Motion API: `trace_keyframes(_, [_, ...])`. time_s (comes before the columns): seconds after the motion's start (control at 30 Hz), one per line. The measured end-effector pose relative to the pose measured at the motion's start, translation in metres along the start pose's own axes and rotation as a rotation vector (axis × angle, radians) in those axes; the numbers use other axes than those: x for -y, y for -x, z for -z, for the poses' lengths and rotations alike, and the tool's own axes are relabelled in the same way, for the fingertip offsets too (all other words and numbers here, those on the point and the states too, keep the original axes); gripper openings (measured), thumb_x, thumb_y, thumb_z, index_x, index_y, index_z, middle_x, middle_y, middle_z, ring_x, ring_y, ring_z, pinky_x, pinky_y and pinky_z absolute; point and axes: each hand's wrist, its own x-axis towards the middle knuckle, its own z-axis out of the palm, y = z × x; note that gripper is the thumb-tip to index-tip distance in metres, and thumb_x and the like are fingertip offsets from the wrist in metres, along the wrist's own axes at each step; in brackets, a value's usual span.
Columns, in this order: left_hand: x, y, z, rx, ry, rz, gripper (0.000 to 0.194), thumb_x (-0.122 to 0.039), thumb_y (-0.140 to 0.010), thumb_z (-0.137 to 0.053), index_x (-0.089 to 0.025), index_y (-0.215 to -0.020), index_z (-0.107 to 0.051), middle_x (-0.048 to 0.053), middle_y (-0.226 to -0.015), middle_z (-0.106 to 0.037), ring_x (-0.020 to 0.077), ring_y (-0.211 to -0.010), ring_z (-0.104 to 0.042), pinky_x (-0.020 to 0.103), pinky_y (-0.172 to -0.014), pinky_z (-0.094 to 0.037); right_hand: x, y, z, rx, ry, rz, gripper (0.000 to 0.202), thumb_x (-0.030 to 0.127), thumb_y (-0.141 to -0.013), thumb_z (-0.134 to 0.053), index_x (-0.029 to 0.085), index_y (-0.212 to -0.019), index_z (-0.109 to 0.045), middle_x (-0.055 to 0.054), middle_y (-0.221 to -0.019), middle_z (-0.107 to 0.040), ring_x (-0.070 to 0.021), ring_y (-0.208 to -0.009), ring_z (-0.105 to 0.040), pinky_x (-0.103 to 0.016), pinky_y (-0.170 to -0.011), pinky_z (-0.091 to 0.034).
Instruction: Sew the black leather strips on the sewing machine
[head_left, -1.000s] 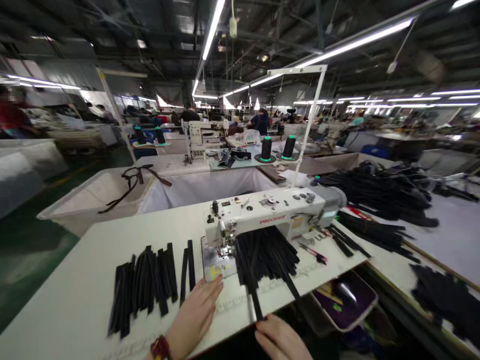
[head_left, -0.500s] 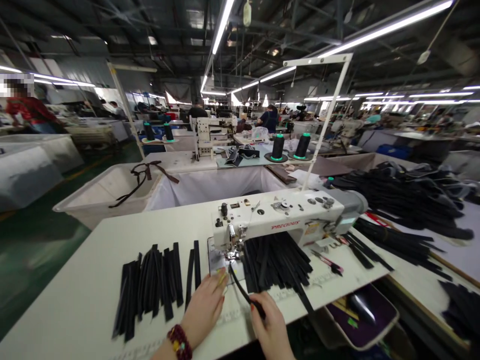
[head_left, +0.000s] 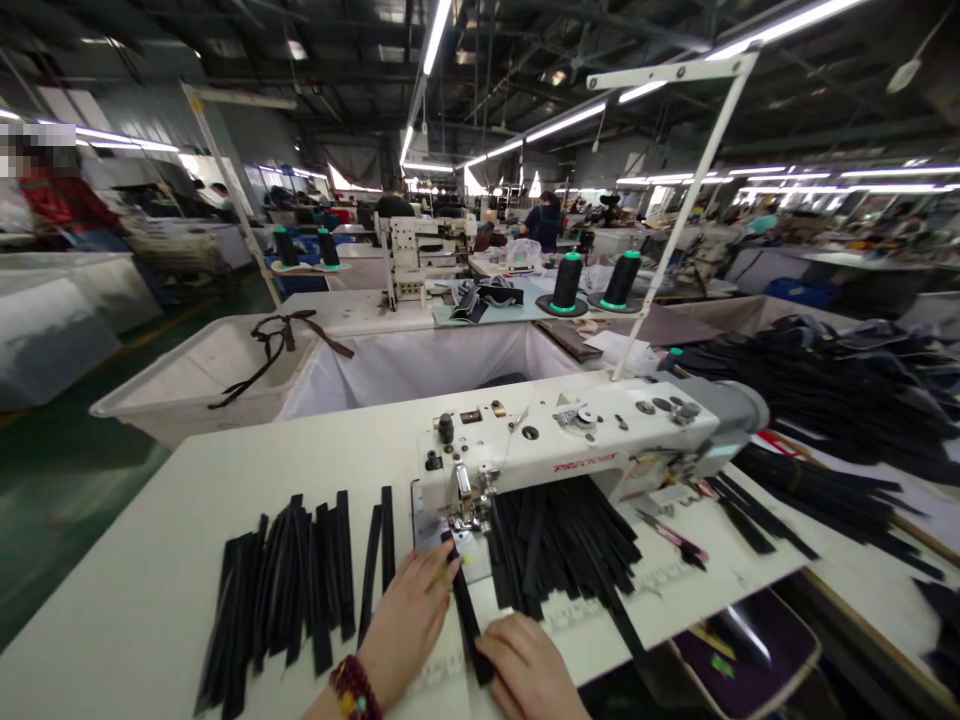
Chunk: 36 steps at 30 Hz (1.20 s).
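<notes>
A narrow black fabric strip runs from just in front of the presser foot of a white sewing machine toward me. My left hand, a beaded bracelet at its wrist, has its fingers closed at the strip's far end beside the needle plate. The near end is pinched in my right hand. Left of my hands lie several loose black strips on the white table. Under the machine arm rests a fanned pile of black strips.
Pink-handled snips lie right of the pile. Below the table edge hangs a purple-lined bin. Black thread cones stand behind the machine, near a slanted white thread stand. A pale cart sits beyond the table.
The strip, curved and bent up before, now lies straighter and flatter. My right hand has lowered toward the table and turned its back upward. The view has shifted slightly.
</notes>
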Motion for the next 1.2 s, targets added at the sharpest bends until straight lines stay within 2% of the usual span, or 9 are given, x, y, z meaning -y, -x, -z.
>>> trace_keyframes(0.13, [0.001,0.001,0.002,0.011,-0.025,0.009,0.050,-0.010,-0.089,-0.048,-0.020,-0.138,-0.054,0.012,-0.141,-0.059,0.0278,-0.125,-0.059,0.053,-0.103,-0.052,0.002,-0.012,-0.001,-0.082,0.084,0.060,0.023,0.013,-0.093,-0.041,0.015,-0.104,-0.061,-0.009,-0.092,-0.067,-0.0208,-0.081,-0.061,-0.031,-0.071,-0.049])
trace_keyframes(0.23, [0.005,0.001,0.001,0.008,-0.044,0.036,0.048,-0.011,-0.090,-0.049,-0.022,-0.136,-0.055,0.012,-0.141,-0.059,0.0287,-0.126,-0.059,0.055,-0.102,-0.052,0.006,-0.020,-0.007,-0.177,0.134,0.099,0.024,0.016,-0.098,-0.040,0.016,-0.098,-0.064,-0.007,-0.095,-0.070,-0.0197,-0.088,-0.062,-0.034,-0.087,-0.047])
trace_keyframes(0.37, [0.009,-0.001,-0.006,-0.003,-0.018,0.048,0.046,-0.013,-0.091,-0.048,-0.018,-0.136,-0.054,0.011,-0.140,-0.061,0.0265,-0.126,-0.058,0.053,-0.105,-0.049,0.008,-0.022,-0.014,-0.251,0.119,0.055,0.024,0.020,-0.101,-0.041,0.019,-0.096,-0.065,-0.002,-0.092,-0.072,-0.0165,-0.091,-0.063,-0.035,-0.108,-0.035])
trace_keyframes(0.5, [0.011,-0.003,-0.013,-0.026,0.013,0.079,0.045,-0.013,-0.090,-0.047,-0.016,-0.135,-0.056,0.012,-0.140,-0.061,0.0260,-0.128,-0.057,0.053,-0.108,-0.047,0.008,-0.021,-0.010,-0.180,0.110,-0.004,0.019,0.018,-0.098,-0.046,0.019,-0.101,-0.064,-0.003,-0.098,-0.072,-0.0169,-0.097,-0.063,-0.038,-0.114,-0.029])
trace_keyframes(0.6, [0.011,-0.004,-0.015,-0.018,0.011,0.092,0.045,-0.013,-0.089,-0.047,-0.015,-0.133,-0.057,0.013,-0.140,-0.060,0.0273,-0.128,-0.056,0.055,-0.108,-0.046,0.008,-0.021,-0.003,-0.070,0.118,-0.010,0.019,0.015,-0.094,-0.050,0.019,-0.106,-0.063,-0.003,-0.104,-0.072,-0.0183,-0.100,-0.064,-0.040,-0.114,-0.031])
trace_keyframes(0.7, [0.010,-0.004,-0.015,-0.001,0.003,0.093,0.045,-0.013,-0.089,-0.047,-0.015,-0.133,-0.057,0.013,-0.141,-0.060,0.0279,-0.128,-0.056,0.055,-0.108,-0.046,0.008,-0.022,0.001,-0.024,0.109,-0.011,0.021,0.014,-0.092,-0.051,0.020,-0.109,-0.062,-0.003,-0.105,-0.073,-0.0192,-0.101,-0.064,-0.042,-0.113,-0.033])
trace_keyframes(1.03, [0.009,-0.007,-0.012,0.028,-0.023,0.104,0.044,-0.015,-0.091,-0.047,-0.014,-0.133,-0.057,0.013,-0.143,-0.058,0.0273,-0.130,-0.054,0.054,-0.110,-0.043,0.009,-0.021,0.000,-0.005,0.089,-0.048,0.023,0.013,-0.091,-0.051,0.021,-0.110,-0.062,-0.004,-0.106,-0.073,-0.0199,-0.099,-0.065,-0.046,-0.113,-0.034])
trace_keyframes(1.2, [0.006,-0.007,-0.009,0.068,-0.032,0.107,0.042,-0.016,-0.092,-0.048,-0.012,-0.133,-0.057,0.015,-0.143,-0.057,0.0284,-0.130,-0.054,0.055,-0.108,-0.044,0.016,-0.019,-0.006,-0.139,0.099,-0.039,0.016,0.017,-0.093,-0.053,0.021,-0.104,-0.064,-0.003,-0.102,-0.073,-0.0186,-0.096,-0.064,-0.043,-0.116,-0.028])
